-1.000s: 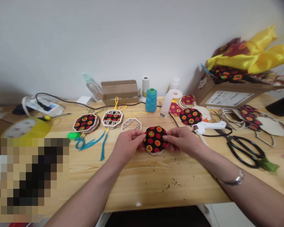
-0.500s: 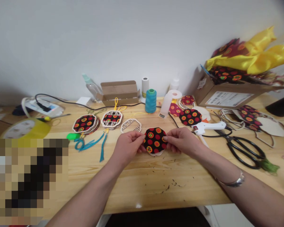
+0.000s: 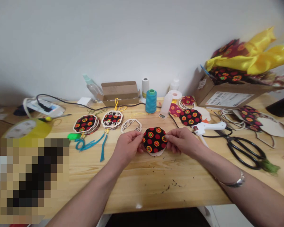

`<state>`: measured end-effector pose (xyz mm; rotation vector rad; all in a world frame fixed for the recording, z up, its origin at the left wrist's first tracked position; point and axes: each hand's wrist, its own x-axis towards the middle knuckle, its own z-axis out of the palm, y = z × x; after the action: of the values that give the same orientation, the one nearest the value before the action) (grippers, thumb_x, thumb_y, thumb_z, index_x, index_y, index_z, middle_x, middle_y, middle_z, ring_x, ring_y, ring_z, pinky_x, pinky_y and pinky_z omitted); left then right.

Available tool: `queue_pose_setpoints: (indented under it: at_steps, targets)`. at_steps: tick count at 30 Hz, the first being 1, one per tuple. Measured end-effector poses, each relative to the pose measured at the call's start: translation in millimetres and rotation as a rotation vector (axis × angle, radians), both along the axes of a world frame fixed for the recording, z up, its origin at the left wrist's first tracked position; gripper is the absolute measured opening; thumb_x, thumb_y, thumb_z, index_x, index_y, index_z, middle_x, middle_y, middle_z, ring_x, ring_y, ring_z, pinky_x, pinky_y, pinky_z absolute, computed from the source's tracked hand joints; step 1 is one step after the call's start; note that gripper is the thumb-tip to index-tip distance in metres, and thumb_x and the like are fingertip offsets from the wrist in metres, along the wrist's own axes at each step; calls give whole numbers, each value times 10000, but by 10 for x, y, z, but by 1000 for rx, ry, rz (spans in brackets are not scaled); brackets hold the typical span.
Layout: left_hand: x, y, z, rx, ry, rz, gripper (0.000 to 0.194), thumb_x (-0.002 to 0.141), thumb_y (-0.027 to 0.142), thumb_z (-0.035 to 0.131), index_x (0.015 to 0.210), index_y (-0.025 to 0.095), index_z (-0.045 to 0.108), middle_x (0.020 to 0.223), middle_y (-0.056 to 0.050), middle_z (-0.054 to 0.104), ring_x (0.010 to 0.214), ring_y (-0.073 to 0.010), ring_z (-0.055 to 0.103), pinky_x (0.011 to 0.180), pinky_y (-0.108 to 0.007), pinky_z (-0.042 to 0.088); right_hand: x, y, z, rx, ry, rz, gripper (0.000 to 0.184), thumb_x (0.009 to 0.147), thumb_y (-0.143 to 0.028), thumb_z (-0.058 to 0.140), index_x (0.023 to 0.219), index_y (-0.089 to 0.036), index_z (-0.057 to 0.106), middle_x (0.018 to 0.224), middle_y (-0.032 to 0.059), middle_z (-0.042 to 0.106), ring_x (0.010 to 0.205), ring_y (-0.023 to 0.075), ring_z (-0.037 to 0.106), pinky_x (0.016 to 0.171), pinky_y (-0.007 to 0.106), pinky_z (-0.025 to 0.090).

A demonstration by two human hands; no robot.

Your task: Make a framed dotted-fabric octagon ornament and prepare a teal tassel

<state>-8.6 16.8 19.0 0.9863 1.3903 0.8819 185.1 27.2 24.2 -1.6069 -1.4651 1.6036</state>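
Note:
Between my two hands is a black fabric piece (image 3: pixel 154 140) with red dots and flowers, lying over a pale scalloped backing that shows along its lower edge. My left hand (image 3: pixel 129 143) pinches its left edge, thumb on top. On the right edge, my right hand (image 3: pixel 180 140) grips it the same way. Just beyond my left hand lies a pale openwork frame (image 3: pixel 131 125). Farther left sit a lattice-faced ornament (image 3: pixel 112 119) with a yellow loop and blue tassel, and a stack of fabric-covered ornaments (image 3: pixel 86 123).
A white glue gun (image 3: pixel 209 126) and black-handled scissors (image 3: pixel 246 153) lie to the right. Behind stand a teal thread cone (image 3: pixel 150 101), a small cardboard box (image 3: pixel 119 93) and a large carton (image 3: pixel 229 94) of fabric. Dark scraps dot the wooden table (image 3: pixel 137 186).
My hands stay on both edges of the fabric piece. Its left edge now shows slightly more, with the left fingertips shifted a little to the left.

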Motion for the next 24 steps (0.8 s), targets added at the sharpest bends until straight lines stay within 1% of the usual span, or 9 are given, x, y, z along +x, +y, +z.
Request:
queue_pose_setpoints:
  at_steps: [4, 10, 12, 14, 17, 20, 22, 24]
  targets:
    - [-9, 0, -16, -14, -31, -5, 211, 707, 346, 619, 688, 136, 615, 530, 0, 613, 444, -86, 542, 424, -171, 422, -4, -5, -5, 12, 7, 13, 260, 803, -217, 496, 561, -145, 555, 484, -10, 567, 342, 43, 439, 337, 159, 350]
    - [9, -4, 15, -40, -82, -13, 222, 720, 363, 618, 698, 144, 583, 540, 3, 613, 476, -107, 578, 439, -181, 429, -3, -14, 7, 4, 13, 19, 251, 803, -251, 493, 577, -155, 546, 500, -6, 569, 359, 57, 445, 355, 180, 350]
    - [12, -9, 16, -46, -103, 3, 218, 729, 360, 613, 737, 144, 588, 563, 4, 620, 478, -110, 585, 440, -188, 433, 4, -14, 4, 12, 14, 31, 248, 809, -265, 484, 590, -160, 536, 510, -9, 567, 370, 62, 443, 363, 187, 342]
    - [7, -19, 13, -41, -130, 15, 241, 742, 377, 605, 806, 145, 603, 591, 4, 630, 482, -113, 588, 438, -194, 435, 18, -14, 2, 54, 19, 64, 241, 823, -277, 467, 623, -162, 535, 519, -14, 552, 389, 64, 433, 377, 190, 325]
    - [-13, -36, 14, -33, -192, -33, 331, 749, 434, 606, 937, 162, 622, 651, 3, 649, 530, -117, 599, 461, -199, 442, 56, -17, 17, 193, 51, 186, 232, 844, -292, 459, 675, -157, 543, 538, -33, 489, 449, 64, 402, 428, 195, 308]
    - [-36, -49, 35, -55, -256, -139, 390, 727, 439, 643, 1025, 188, 622, 759, -7, 681, 625, -115, 614, 522, -193, 452, 106, -22, 48, 325, 142, 376, 260, 866, -322, 460, 676, -155, 523, 603, -35, 444, 549, 72, 394, 525, 203, 335]
    - [-46, -56, 52, -79, -269, -227, 418, 704, 410, 678, 1059, 197, 616, 765, -7, 690, 647, -112, 615, 554, -189, 452, 133, -27, 62, 346, 191, 482, 282, 880, -353, 449, 693, -153, 515, 666, -22, 460, 615, 83, 413, 585, 214, 353]
    - [-47, -67, 60, -96, -254, -326, 406, 669, 364, 719, 1025, 188, 634, 727, -6, 693, 632, -111, 613, 569, -194, 453, 144, -30, 62, 329, 211, 532, 292, 886, -378, 440, 722, -150, 519, 710, -12, 477, 652, 92, 428, 610, 223, 359]
